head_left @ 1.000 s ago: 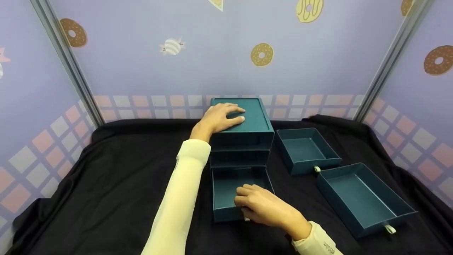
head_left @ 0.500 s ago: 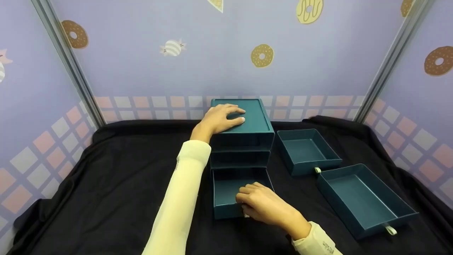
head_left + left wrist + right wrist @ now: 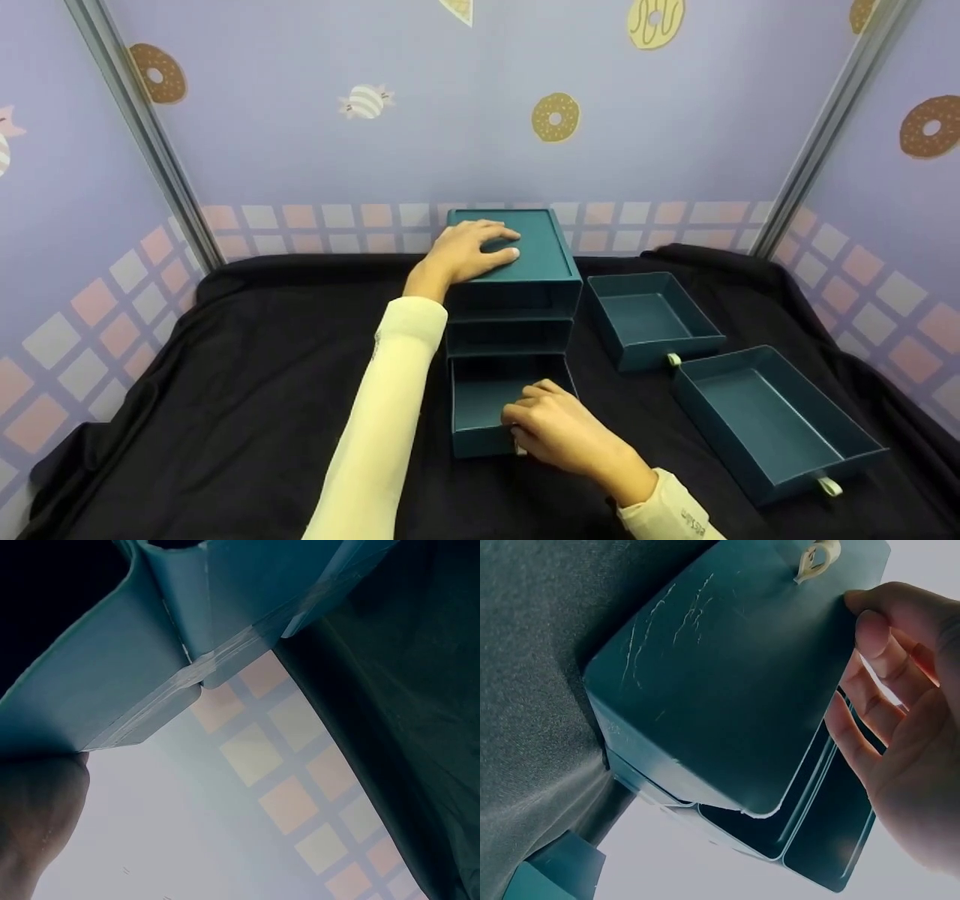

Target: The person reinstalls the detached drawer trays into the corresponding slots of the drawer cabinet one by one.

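A person in pale cream sleeves rested the left hand point(image 3: 469, 249) on a dark teal, box-shaped plastic-looking cabinet point(image 3: 541, 251), its fingers relaxed and lying flat, the thumb set apart. The right hand point(image 3: 559, 427) pinched the front rim of a matching open-topped bottom drawer point(image 3: 478, 444), thumb on the outer face, other fingers bent over the edge. That drawer jutted partway out of the cabinet's lowest bay.

From where I stood, the likeliest trouble seemed a crooked drawer: the right hand gripped it well right of centre, so a push there could have skewed and jammed it. A lighter left hand might have let the cabinet slide or tip. The black cloth point(image 3: 262, 412) underneath, wrinkled in places, could have bunched beneath the drawer, and fingers inside the rim risked being caught against the bay's upper edge.

The count: one cabinet with three bays; three teal drawers, counting the farther drawer point(image 3: 649, 316) and the nearer drawer point(image 3: 772, 424) lying just beside each other at right; three pale green fabric-like pull tabs point(image 3: 831, 550), one per drawer; two hands; one cloth.
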{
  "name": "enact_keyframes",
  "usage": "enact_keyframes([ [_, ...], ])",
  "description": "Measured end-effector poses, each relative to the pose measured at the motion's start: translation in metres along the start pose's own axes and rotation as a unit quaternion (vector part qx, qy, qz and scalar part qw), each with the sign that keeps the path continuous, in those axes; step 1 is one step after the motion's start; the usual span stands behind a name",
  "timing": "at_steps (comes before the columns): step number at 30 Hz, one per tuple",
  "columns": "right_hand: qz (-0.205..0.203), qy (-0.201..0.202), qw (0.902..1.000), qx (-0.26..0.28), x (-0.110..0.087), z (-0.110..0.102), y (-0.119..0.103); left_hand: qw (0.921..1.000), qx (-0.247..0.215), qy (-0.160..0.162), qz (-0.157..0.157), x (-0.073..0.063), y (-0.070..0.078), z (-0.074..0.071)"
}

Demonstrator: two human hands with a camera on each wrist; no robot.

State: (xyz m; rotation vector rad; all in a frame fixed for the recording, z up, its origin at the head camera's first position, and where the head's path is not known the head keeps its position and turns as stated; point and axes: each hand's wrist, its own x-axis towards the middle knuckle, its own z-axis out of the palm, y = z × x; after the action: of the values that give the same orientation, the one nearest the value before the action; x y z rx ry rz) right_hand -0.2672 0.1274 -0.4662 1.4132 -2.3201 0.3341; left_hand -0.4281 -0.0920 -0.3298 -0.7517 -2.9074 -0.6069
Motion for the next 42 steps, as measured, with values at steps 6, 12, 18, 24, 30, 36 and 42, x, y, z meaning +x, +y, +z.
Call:
enact_keyframes([
  [6, -0.014, 0.014, 0.9998, 0.002, 0.0, -0.001, 0.0, 1.0, 0.004, 0.002, 0.001, 0.001, 0.001, -0.001],
  [12, -0.01, 0.008, 0.9999, 0.011, 0.0, -0.005, -0.003, 1.0, 0.004, 0.0, -0.001, 0.001, 0.001, 0.0],
  [18, -0.018, -0.001, 0.9998, 0.002, 0.0, -0.009, -0.009, 1.0, -0.003, 0.001, 0.0, 0.0, -0.001, 0.002],
  [24, -0.03, -0.022, 0.9992, -0.014, 0.0, -0.01, -0.012, 0.9999, -0.01, 0.005, -0.002, -0.001, -0.001, 0.001],
  [30, -0.019, -0.039, 0.999, -0.009, 0.0, -0.01, -0.012, 0.9999, -0.01, 0.007, -0.002, 0.0, -0.001, 0.0],
  [36, -0.006, -0.044, 0.999, -0.007, -0.001, -0.009, -0.009, 1.0, -0.008, 0.005, -0.002, -0.001, -0.001, 0.0],
  [42, 0.005, -0.042, 0.9991, -0.012, -0.003, -0.008, -0.005, 1.0, -0.008, 0.004, -0.001, 0.0, 0.0, 0.001],
])
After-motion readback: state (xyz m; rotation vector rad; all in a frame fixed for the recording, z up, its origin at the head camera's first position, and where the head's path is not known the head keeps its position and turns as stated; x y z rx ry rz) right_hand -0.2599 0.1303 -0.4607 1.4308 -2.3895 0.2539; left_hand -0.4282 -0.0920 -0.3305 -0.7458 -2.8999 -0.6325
